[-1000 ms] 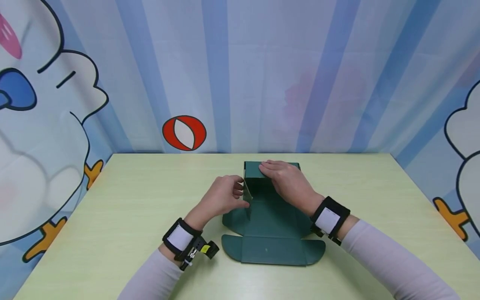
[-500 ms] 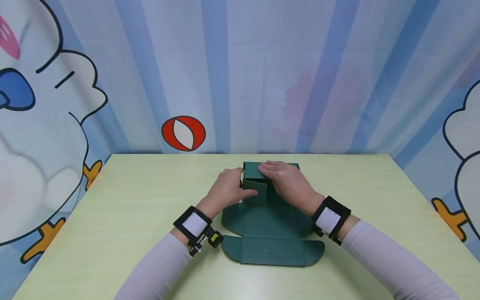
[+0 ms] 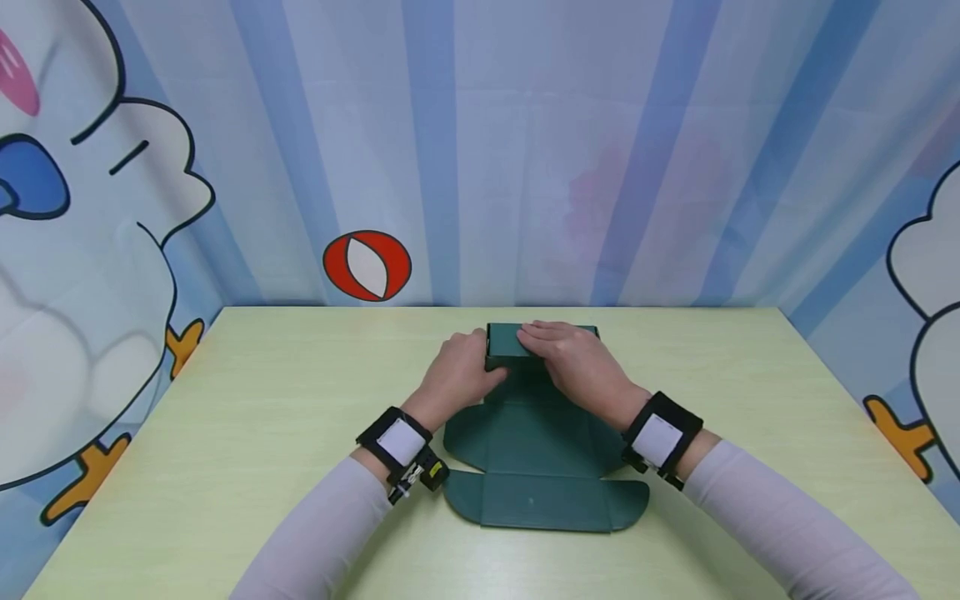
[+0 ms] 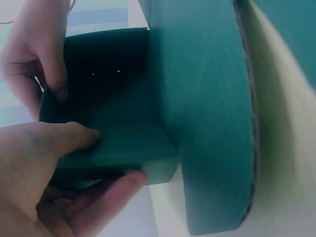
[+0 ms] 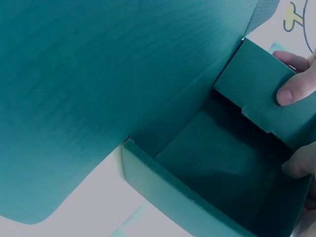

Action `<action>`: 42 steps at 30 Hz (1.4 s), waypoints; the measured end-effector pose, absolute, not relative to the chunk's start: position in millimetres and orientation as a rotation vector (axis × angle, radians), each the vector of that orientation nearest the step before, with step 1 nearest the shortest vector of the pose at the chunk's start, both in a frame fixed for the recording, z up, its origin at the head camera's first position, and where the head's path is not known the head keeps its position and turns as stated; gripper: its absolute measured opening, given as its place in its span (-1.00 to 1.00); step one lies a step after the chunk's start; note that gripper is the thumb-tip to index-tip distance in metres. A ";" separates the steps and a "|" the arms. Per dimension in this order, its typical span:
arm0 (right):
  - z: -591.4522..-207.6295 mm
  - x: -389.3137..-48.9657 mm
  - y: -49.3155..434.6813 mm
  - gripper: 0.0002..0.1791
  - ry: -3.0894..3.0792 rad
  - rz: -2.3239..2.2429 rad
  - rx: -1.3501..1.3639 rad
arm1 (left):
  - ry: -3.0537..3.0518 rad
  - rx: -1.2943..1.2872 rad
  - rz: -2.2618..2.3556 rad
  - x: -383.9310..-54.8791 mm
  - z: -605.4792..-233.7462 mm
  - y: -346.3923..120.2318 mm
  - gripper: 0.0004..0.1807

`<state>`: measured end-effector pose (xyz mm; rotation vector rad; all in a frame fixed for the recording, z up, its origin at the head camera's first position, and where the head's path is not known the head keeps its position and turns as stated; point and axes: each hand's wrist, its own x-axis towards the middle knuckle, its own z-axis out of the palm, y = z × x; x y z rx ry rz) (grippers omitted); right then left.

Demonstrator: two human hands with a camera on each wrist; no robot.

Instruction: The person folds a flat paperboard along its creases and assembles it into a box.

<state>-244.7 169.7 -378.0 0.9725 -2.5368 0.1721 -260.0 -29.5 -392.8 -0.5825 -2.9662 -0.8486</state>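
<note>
A green cardboard box (image 3: 546, 442) stands partly folded on the table, its flap with rounded tabs spread toward me. My left hand (image 3: 456, 375) pinches the box's left side wall, thumb inside and fingers outside. In the right wrist view that side wall (image 5: 259, 89) is doubled over, with the left thumb (image 5: 291, 94) on its inner face. My right hand (image 3: 585, 367) holds the far wall, fingers over its outside. The right thumb (image 5: 300, 162) reaches inside the box. The left wrist view shows the hollow interior (image 4: 113, 103) between both hands.
The pale wooden table (image 3: 300, 367) extends to both sides of the box. A striped blue curtain (image 3: 525, 150) with cartoon prints rises behind the table's far edge. Each wrist wears a black strap with a small camera.
My left hand has moved up and to the right. The left side flap has been folded inward and down into the box. The right hand has stayed in place.
</note>
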 end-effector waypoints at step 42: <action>-379.8 -245.2 170.3 -0.55 -2.530 0.180 0.970 | -2.802 -0.444 -0.787 -260.3 -407.5 -15.9 -0.76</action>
